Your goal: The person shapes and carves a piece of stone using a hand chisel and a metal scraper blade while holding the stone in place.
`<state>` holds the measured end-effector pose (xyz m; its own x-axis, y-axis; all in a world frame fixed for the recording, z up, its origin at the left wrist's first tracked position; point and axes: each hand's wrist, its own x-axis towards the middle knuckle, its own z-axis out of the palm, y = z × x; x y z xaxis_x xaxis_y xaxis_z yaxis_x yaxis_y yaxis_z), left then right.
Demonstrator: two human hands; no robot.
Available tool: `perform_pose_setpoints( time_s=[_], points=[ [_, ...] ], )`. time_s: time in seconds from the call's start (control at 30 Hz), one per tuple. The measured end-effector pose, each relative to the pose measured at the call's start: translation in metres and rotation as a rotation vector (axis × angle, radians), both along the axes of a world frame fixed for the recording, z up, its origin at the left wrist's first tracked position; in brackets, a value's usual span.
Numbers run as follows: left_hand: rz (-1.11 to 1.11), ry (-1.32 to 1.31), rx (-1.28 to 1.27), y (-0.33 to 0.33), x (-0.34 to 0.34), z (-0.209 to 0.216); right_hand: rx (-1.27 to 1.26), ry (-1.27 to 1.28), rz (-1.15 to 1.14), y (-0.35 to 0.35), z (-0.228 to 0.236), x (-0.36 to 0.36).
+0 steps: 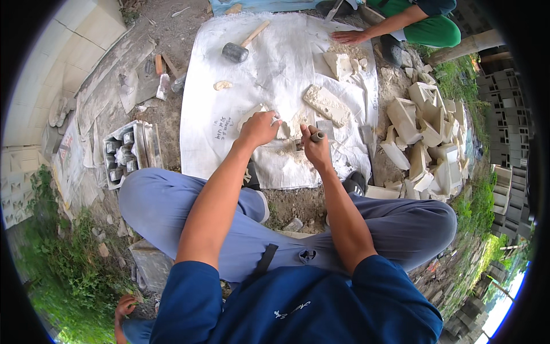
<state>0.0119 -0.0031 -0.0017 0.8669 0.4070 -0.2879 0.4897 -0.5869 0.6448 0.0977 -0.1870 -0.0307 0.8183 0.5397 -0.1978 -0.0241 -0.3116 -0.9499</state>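
Observation:
My left hand (261,128) is closed on a pale chunk of block (251,112) that lies on the white sheet (206,132). In my right hand (318,153) is a hand tool with a round brown handle (317,136), its butt pointing up. The tool's working end is mostly hidden, low over the sheet. Crumbs and broken pale pieces lie between my hands. A long rough pale slab (327,105) rests just beyond my right hand. Beside it is a flat grey metal blade (326,127), partly covered by the hand.
A mallet (235,53) with a wooden handle lies on the far sheet. Broken hollow blocks (421,123) are heaped to the right. A mold-like box (123,152) and a trowel (162,86) are at left. A co-worker's hand (350,37) rests far right; another person's hand (125,307) shows lower left.

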Motion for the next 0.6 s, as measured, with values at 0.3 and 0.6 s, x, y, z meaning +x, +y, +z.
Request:
perform_pose_setpoints(
  time_s=[0.3, 0.6],
  points=[
    [0.028, 0.011, 0.046, 0.007, -0.006, 0.000, 0.093, -0.044, -0.117, 0.014, 0.032, -0.008],
    [0.022, -0.046, 0.006, 0.002, 0.001, 0.000, 0.031, -0.041, -0.004, 0.008, 0.021, -0.002]
  ],
)
